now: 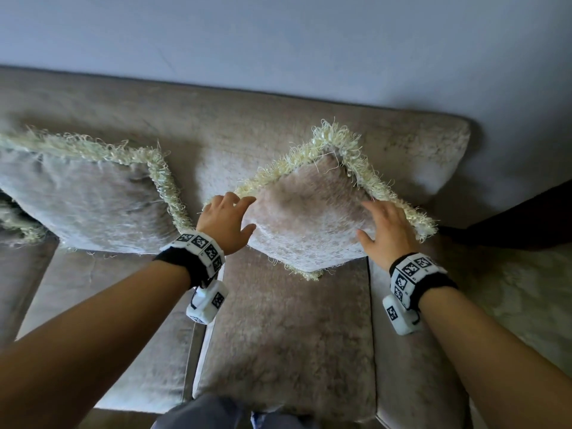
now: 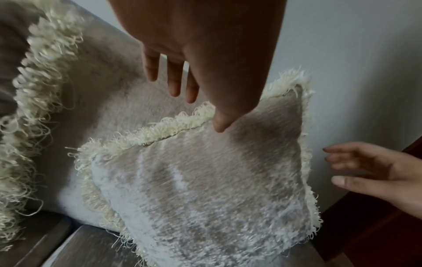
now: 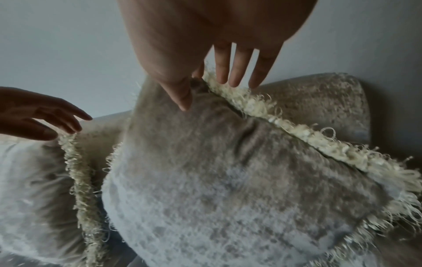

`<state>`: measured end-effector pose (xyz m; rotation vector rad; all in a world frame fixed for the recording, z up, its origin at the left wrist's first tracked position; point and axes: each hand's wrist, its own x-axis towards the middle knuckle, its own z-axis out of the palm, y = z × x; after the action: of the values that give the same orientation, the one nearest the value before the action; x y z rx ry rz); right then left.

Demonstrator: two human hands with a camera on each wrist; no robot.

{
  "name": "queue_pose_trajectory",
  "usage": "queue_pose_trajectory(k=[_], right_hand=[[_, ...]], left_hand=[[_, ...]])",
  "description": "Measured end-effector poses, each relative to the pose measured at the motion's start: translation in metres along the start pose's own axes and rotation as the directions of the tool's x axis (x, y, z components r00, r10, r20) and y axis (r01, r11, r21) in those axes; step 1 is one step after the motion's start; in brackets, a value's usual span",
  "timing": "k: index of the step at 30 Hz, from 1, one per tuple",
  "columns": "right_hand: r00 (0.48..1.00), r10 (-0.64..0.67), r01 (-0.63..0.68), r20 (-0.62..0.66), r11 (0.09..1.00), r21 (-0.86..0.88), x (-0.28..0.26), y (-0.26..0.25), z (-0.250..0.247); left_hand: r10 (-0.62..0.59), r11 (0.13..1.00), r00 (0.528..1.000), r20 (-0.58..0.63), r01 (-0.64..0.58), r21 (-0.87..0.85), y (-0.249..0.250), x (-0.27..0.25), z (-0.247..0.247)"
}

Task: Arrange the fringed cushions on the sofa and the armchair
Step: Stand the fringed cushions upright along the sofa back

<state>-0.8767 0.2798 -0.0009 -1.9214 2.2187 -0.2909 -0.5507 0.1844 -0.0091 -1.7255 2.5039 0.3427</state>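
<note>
Two beige cushions with cream fringe lean on the back of the sofa (image 1: 278,329). The left cushion (image 1: 86,205) rests flat against it. The right cushion (image 1: 309,224) stands tilted on one corner like a diamond. My left hand (image 1: 240,215) is at its left fringed edge, fingers straight, and in the left wrist view the thumb (image 2: 219,124) touches the seam. My right hand (image 1: 373,221) lies at the right edge with straight fingers (image 3: 235,72) over the fringe and the thumb on the fabric. Neither hand curls round the cushion.
The fringe of a third cushion (image 1: 12,224) shows at the far left. A dark wooden piece (image 1: 526,218) stands just right of the sofa, above a pale patterned surface (image 1: 526,298). A plain wall (image 1: 278,41) rises behind. My legs (image 1: 201,413) are against the seat's front edge.
</note>
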Motion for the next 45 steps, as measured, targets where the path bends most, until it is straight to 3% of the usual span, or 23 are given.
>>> queue_pose_trajectory(k=[5, 12, 18, 24, 32, 39, 45], right_hand=[[1.0, -0.017, 0.016, 0.001, 0.999, 0.027, -0.006, -0.035, -0.033], [1.0, 0.015, -0.014, -0.022, 0.999, 0.03, -0.023, -0.092, -0.064], [0.993, 0.108, -0.106, -0.045, 0.994, 0.036, -0.055, -0.178, -0.048], [0.987, 0.149, -0.143, -0.063, 0.986, 0.087, -0.08, -0.266, -0.026], [0.998, 0.052, -0.048, -0.046, 0.996, 0.068, -0.072, -0.333, -0.016], [0.996, -0.082, 0.08, 0.035, 0.996, 0.05, -0.018, -0.378, 0.012], [0.974, -0.195, 0.193, 0.118, 0.981, 0.03, 0.022, -0.45, 0.052]], left_hand=[[-0.025, 0.999, 1.0, 0.009, 0.025, -0.039, -0.018, -0.029, -0.042], [-0.066, 0.987, 0.998, -0.001, 0.066, -0.144, -0.089, -0.075, -0.076], [-0.022, 0.976, 0.999, -0.037, 0.013, -0.216, -0.174, -0.122, -0.086], [0.049, 0.985, 0.997, -0.053, -0.057, -0.161, -0.245, -0.154, -0.097], [0.035, 0.987, 0.999, -0.039, -0.041, -0.156, -0.292, -0.162, -0.101], [-0.114, 0.978, 0.993, -0.039, 0.105, -0.181, -0.341, -0.173, -0.09], [-0.25, 0.947, 0.968, -0.01, 0.242, -0.212, -0.412, -0.187, -0.078]])
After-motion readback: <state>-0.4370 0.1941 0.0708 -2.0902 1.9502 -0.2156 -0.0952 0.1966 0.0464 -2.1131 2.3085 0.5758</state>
